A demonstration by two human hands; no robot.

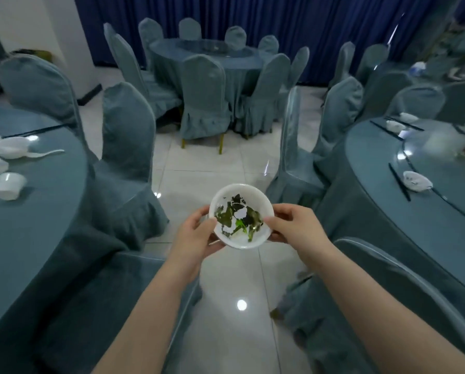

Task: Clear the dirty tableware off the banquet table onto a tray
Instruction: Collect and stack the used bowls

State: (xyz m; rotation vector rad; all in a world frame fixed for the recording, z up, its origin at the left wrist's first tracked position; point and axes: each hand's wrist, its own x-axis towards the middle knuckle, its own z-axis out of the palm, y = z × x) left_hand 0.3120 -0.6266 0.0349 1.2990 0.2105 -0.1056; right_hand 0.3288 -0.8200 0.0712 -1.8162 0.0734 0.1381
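Between two banquet tables, above the tiled floor (215,163), the left hand (196,236) and right hand (293,225) each grasp the rim of a white bowl (240,215) holding dark green scraps. Cups (9,184) lie on the left table (23,238).

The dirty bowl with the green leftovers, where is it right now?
In the head view the bowl is low in the centre, gripped by its rim between the left hand and right hand, above the tiled aisle between two blue-draped tables.
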